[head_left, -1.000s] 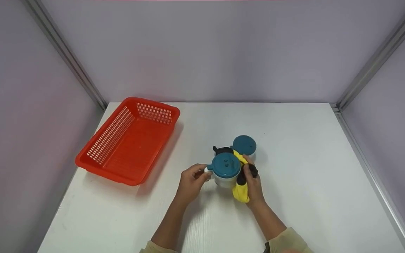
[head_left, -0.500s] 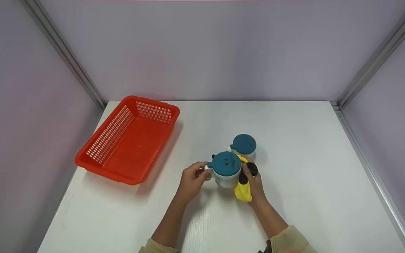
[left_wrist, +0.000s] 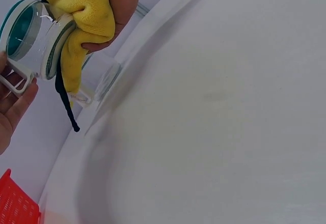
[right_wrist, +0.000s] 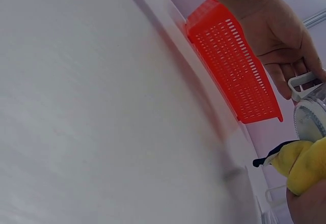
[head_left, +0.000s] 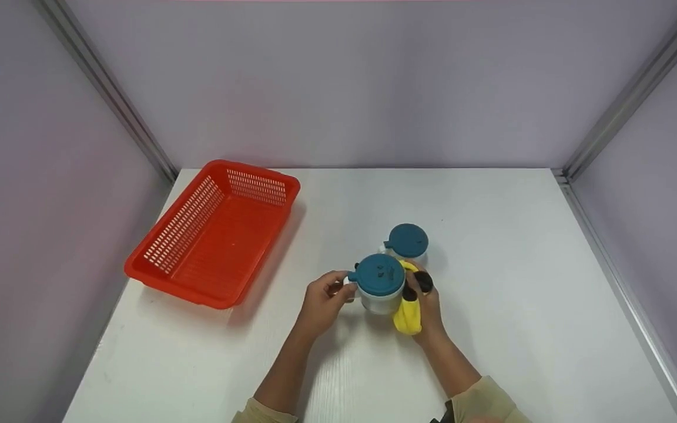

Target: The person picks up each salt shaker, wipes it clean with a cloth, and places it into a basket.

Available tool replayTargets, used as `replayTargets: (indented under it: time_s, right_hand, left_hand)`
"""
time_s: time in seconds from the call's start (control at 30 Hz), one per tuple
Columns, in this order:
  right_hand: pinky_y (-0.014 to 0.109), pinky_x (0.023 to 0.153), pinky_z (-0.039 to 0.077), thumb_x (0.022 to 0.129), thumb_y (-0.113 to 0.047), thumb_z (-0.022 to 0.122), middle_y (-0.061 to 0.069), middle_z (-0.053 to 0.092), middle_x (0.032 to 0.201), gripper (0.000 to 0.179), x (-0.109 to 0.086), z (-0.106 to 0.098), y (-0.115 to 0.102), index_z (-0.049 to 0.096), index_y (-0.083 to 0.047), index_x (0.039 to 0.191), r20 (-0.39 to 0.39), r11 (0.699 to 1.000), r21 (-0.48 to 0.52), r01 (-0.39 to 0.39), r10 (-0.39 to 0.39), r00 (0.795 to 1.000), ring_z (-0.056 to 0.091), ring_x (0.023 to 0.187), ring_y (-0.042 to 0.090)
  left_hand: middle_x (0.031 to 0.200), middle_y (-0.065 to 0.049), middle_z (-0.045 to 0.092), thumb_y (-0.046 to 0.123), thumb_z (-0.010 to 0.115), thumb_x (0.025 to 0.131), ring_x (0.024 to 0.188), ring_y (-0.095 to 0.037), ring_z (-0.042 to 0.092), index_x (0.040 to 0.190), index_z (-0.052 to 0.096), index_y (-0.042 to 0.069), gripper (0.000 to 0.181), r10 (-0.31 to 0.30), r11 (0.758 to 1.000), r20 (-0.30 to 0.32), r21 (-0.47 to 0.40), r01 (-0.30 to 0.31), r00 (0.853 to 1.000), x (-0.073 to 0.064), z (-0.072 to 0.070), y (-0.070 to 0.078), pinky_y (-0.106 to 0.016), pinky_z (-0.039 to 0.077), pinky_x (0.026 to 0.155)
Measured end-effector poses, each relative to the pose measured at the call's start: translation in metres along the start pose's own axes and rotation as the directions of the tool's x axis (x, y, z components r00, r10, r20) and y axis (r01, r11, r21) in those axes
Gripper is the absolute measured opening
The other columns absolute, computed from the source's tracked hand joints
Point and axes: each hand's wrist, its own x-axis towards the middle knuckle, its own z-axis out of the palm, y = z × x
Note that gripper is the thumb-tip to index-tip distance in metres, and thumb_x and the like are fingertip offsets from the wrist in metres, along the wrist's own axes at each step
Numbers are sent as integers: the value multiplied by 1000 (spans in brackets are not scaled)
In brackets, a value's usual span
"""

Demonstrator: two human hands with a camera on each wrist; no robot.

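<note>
Two-handed hold, off the surface

Left hand (head_left: 321, 299) pinched the white loop handle (right_wrist: 302, 78) of a clear cylindrical jar with round teal-blue lid (head_left: 380, 282), raised above the white tabletop (head_left: 520, 264). Right hand (head_left: 428, 310) gripped a soft yellow-and-black cloth (head_left: 408, 318) — touching the jar's base, 4 o'clock side. Second teal-lidded clear jar (head_left: 408, 240) stood at 1 o'clock — red perforated plastic basket (head_left: 227, 247) between 9 and 10.

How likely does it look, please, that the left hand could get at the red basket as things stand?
Probably yes: only bare white table shows between the left hand and the red basket. However, that hand is holding the nearer teal-lidded mug, so its grip may need freeing first.
</note>
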Motion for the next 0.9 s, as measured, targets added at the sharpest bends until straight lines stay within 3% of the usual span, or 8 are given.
replayTargets:
  time_s: [0.1,0.33,0.5,0.67,0.77,0.9]
  right_hand:
    - [14,102,44,103,-39,50,2,50,132,42,0,0,0,46,-22,141,-14,1000,-2,-13,13,1000,49,119,17]
    - [16,97,49,98,-39,59,2,54,122,45,1,1,0,48,-18,136,-81,998,44,-33,36,996,54,111,16]
    - [17,95,51,94,-42,64,3,56,121,50,1,2,1,49,-17,135,-136,1000,20,-16,18,991,55,108,16]
    - [15,96,49,90,-45,69,2,56,127,58,1,1,4,48,-19,138,-195,1000,-23,-10,5,981,55,112,16]
    - [16,98,49,94,-41,66,2,55,128,53,0,1,2,48,-18,138,-167,1000,-1,8,-8,986,55,113,15]
    - [16,101,46,99,-37,57,1,53,133,45,-2,2,-2,48,-19,140,-72,1000,6,19,-19,997,52,117,15]
  left_hand:
    - [108,-15,68,11,65,95,97,-34,68,117,67,3,24,21,1000,2,-22,-21,1000,-3,0,9,-33,61,79]
    - [103,-16,66,8,66,94,98,-48,63,116,68,3,23,26,998,6,-56,-26,1000,-4,1,8,-32,61,79]
    - [104,-16,66,6,65,94,97,-42,66,114,67,2,20,27,998,-12,-60,-27,1000,-6,3,10,-37,62,77]
    - [106,-22,63,4,62,96,98,-49,64,115,65,0,20,6,997,-19,-81,-8,1000,-6,5,9,-43,61,75]
    - [105,-21,64,4,62,96,97,-49,64,114,66,1,19,22,997,-21,-75,-23,1000,-6,5,8,-40,62,75]
    - [103,-18,65,4,62,95,95,-50,64,113,66,1,19,54,996,-20,-74,-55,998,-6,4,7,-39,62,75]
